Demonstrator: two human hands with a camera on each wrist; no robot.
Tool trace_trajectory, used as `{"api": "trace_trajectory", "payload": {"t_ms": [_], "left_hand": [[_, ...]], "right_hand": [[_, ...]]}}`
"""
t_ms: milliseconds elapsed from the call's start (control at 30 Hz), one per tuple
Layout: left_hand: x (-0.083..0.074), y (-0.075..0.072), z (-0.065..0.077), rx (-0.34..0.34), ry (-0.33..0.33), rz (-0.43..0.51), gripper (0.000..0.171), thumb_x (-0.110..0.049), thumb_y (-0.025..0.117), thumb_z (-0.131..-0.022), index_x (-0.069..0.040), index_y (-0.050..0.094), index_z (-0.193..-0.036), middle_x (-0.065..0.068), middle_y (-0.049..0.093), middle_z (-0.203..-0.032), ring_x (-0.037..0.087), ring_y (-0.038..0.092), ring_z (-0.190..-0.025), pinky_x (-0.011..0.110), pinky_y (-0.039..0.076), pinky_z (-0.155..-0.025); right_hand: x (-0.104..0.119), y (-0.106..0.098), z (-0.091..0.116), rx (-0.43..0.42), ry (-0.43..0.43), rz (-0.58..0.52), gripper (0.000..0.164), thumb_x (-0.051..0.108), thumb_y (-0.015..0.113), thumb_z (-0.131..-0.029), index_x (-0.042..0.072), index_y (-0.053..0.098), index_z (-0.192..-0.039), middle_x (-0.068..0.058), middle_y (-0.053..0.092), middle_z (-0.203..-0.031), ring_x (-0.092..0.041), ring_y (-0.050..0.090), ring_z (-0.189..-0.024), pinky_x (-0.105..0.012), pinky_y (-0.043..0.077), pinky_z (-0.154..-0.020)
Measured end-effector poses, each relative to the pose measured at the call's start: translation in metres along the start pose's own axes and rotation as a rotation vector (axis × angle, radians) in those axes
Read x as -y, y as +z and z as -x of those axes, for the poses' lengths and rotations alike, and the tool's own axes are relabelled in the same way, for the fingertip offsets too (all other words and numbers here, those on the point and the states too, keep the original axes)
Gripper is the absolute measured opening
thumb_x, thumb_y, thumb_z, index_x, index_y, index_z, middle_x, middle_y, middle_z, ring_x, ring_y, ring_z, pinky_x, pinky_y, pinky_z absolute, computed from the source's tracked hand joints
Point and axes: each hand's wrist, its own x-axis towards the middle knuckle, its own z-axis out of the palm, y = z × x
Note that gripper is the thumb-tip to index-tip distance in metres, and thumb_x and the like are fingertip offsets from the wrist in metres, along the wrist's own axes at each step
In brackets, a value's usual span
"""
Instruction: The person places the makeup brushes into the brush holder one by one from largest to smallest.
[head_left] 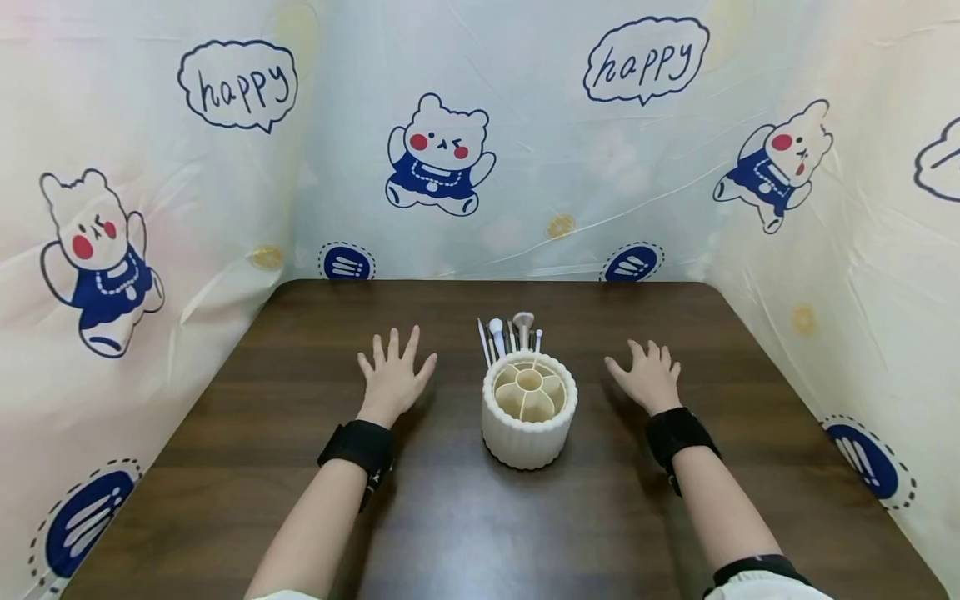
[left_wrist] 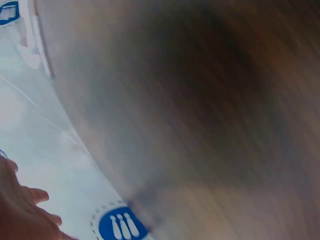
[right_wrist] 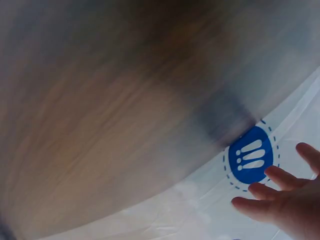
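In the head view a white ribbed round holder stands upright on the table, its top split into several petal-shaped compartments around a small central ring. Just behind it several slim tools, among them a fan-shaped makeup brush and a white-headed brush, lie or lean side by side; their lower ends are hidden by the holder. Left of the holder is my left hand, fingers spread and holding nothing. My right hand is on the other side, fingers spread, also holding nothing. Fingers of the right hand show in the right wrist view.
The dark wooden table has rounded far corners. Around its back and sides hangs a pale curtain printed with bears and "happy" bubbles. Black bands wrap both wrists.
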Motion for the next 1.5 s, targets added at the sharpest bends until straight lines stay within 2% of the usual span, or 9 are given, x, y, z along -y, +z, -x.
{"api": "trace_trajectory", "payload": {"t_ms": [100, 200, 367, 533, 733, 833, 1067, 1300, 1500], "left_hand": [[-0.016, 0.0, 0.001, -0.019, 0.03, 0.125, 0.064, -0.05, 0.03, -0.101, -0.017, 0.018, -0.154, 0.023, 0.02, -0.157, 0.047, 0.009, -0.145, 0.069, 0.005, -0.113], [-0.038, 0.002, 0.004, -0.032, 0.056, 0.316, 0.057, -0.044, 0.03, -0.103, -0.012, 0.03, -0.151, 0.02, 0.033, -0.153, 0.041, 0.024, -0.143, 0.06, 0.016, -0.116], [-0.072, 0.012, 0.017, 0.041, 0.043, 0.651, 0.051, -0.039, 0.03, -0.104, -0.008, 0.046, -0.141, 0.013, 0.046, -0.147, 0.031, 0.039, -0.138, 0.047, 0.03, -0.115], [-0.093, 0.024, 0.03, 0.116, 0.07, 0.773, 0.05, -0.036, 0.028, -0.105, -0.008, 0.048, -0.141, 0.012, 0.046, -0.146, 0.03, 0.039, -0.138, 0.047, 0.03, -0.115], [-0.1, 0.034, 0.036, 0.137, 0.063, 0.913, 0.052, -0.038, 0.031, -0.104, -0.007, 0.043, -0.144, 0.015, 0.042, -0.149, 0.032, 0.035, -0.14, 0.049, 0.027, -0.116], [-0.1, 0.037, 0.036, 0.119, 0.058, 0.954, 0.051, -0.037, 0.033, -0.104, -0.006, 0.044, -0.142, 0.015, 0.044, -0.147, 0.032, 0.036, -0.139, 0.049, 0.028, -0.115], [-0.096, 0.038, 0.035, 0.01, 0.036, 0.862, 0.044, -0.034, 0.042, -0.102, -0.006, 0.057, -0.132, 0.016, 0.057, -0.136, 0.032, 0.049, -0.129, 0.047, 0.039, -0.108], [-0.093, 0.033, 0.036, -0.036, 0.061, 0.81, 0.041, -0.032, 0.046, -0.1, -0.006, 0.061, -0.128, 0.016, 0.063, -0.128, 0.031, 0.056, -0.123, 0.046, 0.044, -0.104], [-0.092, 0.029, 0.04, -0.07, 0.08, 0.788, 0.038, -0.028, 0.049, -0.099, -0.005, 0.063, -0.125, 0.014, 0.065, -0.124, 0.03, 0.059, -0.119, 0.045, 0.045, -0.102]], "right_hand": [[0.008, 0.001, -0.002, -0.05, -0.012, -0.027, 0.064, 0.041, 0.047, -0.096, -0.006, 0.04, -0.14, -0.037, 0.033, -0.143, -0.054, 0.029, -0.132, -0.064, 0.025, -0.108], [0.016, 0.003, -0.004, -0.067, -0.011, -0.083, 0.055, 0.032, 0.047, -0.097, -0.009, 0.047, -0.133, -0.036, 0.045, -0.134, -0.051, 0.044, -0.121, -0.058, 0.039, -0.101], [0.028, 0.01, -0.007, -0.029, 0.041, -0.214, 0.044, 0.025, 0.048, -0.097, -0.009, 0.056, -0.124, -0.031, 0.057, -0.123, -0.043, 0.056, -0.111, -0.052, 0.047, -0.094], [0.039, 0.02, -0.009, -0.014, 0.089, -0.298, 0.037, 0.021, 0.051, -0.096, -0.008, 0.062, -0.115, -0.028, 0.062, -0.119, -0.04, 0.058, -0.107, -0.048, 0.048, -0.092], [0.045, 0.029, -0.012, 0.005, 0.129, -0.354, 0.034, 0.02, 0.052, -0.096, -0.007, 0.064, -0.111, -0.026, 0.064, -0.114, -0.037, 0.06, -0.1, -0.044, 0.049, -0.085], [0.046, 0.032, -0.012, 0.013, 0.135, -0.372, 0.034, 0.02, 0.052, -0.096, -0.007, 0.065, -0.111, -0.026, 0.064, -0.113, -0.036, 0.06, -0.097, -0.042, 0.05, -0.083], [0.051, 0.039, -0.013, 0.016, 0.146, -0.381, 0.032, 0.02, 0.054, -0.093, -0.006, 0.068, -0.105, -0.023, 0.068, -0.103, -0.033, 0.062, -0.091, -0.038, 0.051, -0.078], [0.058, 0.039, -0.017, 0.016, 0.143, -0.387, 0.03, 0.02, 0.056, -0.092, -0.005, 0.07, -0.102, -0.017, 0.07, -0.085, -0.027, 0.063, -0.079, -0.034, 0.05, -0.072], [0.063, 0.038, -0.019, 0.005, 0.131, -0.399, 0.028, 0.017, 0.056, -0.091, -0.005, 0.071, -0.101, -0.015, 0.07, -0.079, -0.027, 0.063, -0.077, -0.035, 0.051, -0.074]]}}
